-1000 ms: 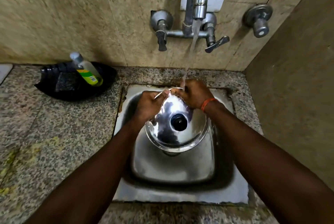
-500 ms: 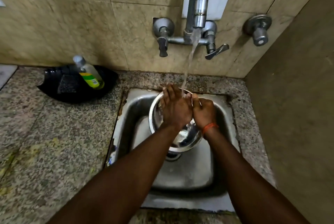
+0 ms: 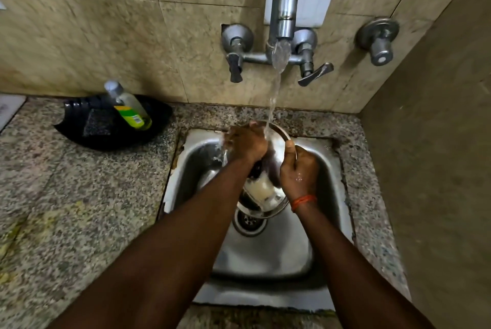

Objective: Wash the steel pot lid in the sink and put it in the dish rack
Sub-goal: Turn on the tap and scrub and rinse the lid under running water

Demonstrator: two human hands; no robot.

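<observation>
While water from the tap [image 3: 283,4] runs over it, the lid [image 3: 268,193] is tilted above the sink [image 3: 332,177]; right hand [image 3: 299,172] grips its rim, left hand [image 3: 245,142] rubs, seemingly flat (blurred). Rinsing underway; racking remains, no rack in view.

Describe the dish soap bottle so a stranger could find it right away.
Start at the steel sink and look left along the granite counter to the black tray by the wall. The soap bottle leans there: clear, grey cap, green-yellow label.
</observation>
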